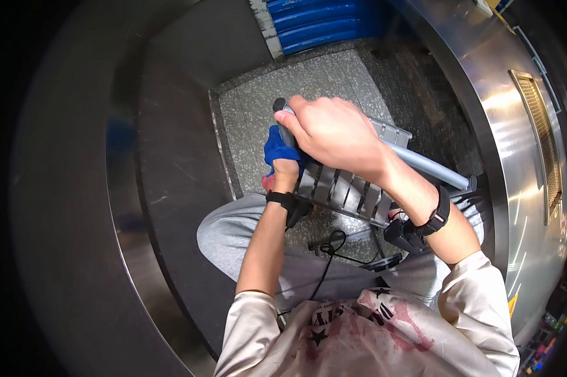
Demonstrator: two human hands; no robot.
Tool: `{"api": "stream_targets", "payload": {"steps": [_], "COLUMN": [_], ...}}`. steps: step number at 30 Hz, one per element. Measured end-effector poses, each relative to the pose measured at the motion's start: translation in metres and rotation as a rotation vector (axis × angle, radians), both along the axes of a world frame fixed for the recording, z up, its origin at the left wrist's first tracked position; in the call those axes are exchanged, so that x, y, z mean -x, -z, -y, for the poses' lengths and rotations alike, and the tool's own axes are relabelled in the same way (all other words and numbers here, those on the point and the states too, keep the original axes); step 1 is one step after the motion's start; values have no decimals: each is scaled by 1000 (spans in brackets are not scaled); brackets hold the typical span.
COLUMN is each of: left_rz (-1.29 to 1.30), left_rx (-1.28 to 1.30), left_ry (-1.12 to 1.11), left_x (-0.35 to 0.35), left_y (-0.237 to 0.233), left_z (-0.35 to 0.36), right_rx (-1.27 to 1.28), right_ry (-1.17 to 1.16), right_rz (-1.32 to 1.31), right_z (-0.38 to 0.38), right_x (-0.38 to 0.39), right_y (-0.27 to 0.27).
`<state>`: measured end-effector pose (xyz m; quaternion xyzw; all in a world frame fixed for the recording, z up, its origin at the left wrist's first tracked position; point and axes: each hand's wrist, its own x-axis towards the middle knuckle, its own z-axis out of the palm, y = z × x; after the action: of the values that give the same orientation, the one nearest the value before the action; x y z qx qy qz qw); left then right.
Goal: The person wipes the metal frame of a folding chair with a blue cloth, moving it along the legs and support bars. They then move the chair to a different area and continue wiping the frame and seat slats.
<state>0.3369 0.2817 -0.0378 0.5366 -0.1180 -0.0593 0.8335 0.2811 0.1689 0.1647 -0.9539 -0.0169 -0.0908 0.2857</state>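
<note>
A grey metal step stool (429,166) stands between the person's knees, with tubular rails, black end caps and slotted treads. My right hand (337,129) is closed around its upper rail, close to the black cap at the far left corner. Just below, my left hand (286,171) presses a bunched blue cloth (279,149) against the side of the rail. The cloth hides most of the left fingers. Black bands circle both wrists.
Speckled stone tile (252,119) covers the floor ahead, with a blue ribbed shutter (321,25) beyond. A stainless steel panel (484,69) curves along the right, and a dark panel (177,163) stands at the left. A black cord (326,270) loops near the lap.
</note>
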Motion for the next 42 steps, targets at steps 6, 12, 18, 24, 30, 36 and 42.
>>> {"api": "stream_targets", "payload": {"steps": [6,12,18,24,30,36,42], "left_rz": [-150,-324,-243,-60,363,-975,-668], "left_rx": [-166,-216,-461,-1010,-1229,-73,-737], "left_ry": [59,229,310,424,248,-39,329], "left_x": [-11,-19,-35,-16,-10,-62,-42], "left_y": [96,111,303,284,392,269,157], "left_z": [-21,-33,-74,-87,-82,-91,-141], "right_rx": [48,47,-47,-73,-23,102,148], "right_ry": [5,14,32,49,108,40,80], "right_rz": [50,27,42,-45,-110,-184,-201], "right_z": [-5,6,9,-2,-16,-24,-28], "right_x": [1,-8,-8,-2,5,9,12], "right_y": [1,4,11,-3,-8,-13,-17]}}
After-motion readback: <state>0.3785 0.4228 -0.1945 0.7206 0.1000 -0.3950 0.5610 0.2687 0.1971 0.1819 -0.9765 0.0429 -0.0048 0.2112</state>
